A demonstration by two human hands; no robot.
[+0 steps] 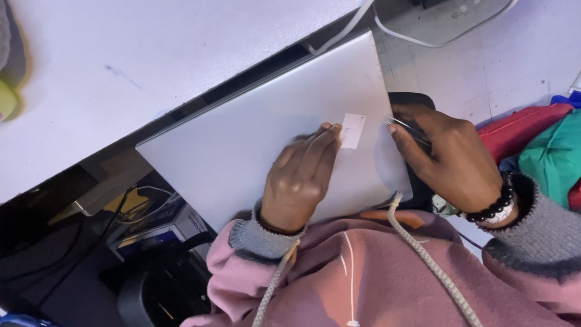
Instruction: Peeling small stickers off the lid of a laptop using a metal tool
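Observation:
A closed silver laptop [242,139] lies across my lap, its far edge against a white table [133,60]. A small white sticker [352,130] is on its lid. My left hand [301,175] rests on the lid with its fingertips at the sticker's left edge. My right hand [451,158] is at the laptop's right edge and pinches thin metal tweezers [407,127] whose tip points toward the sticker. A black bead bracelet [497,206] sits on my right wrist.
White cables [387,27] run over the floor at the top. Red and green fabric [544,151] lies at the right. Boxes, dark cables and a black object [151,242] sit under the table at the lower left. A pink hoodie with cords [423,260] fills the bottom.

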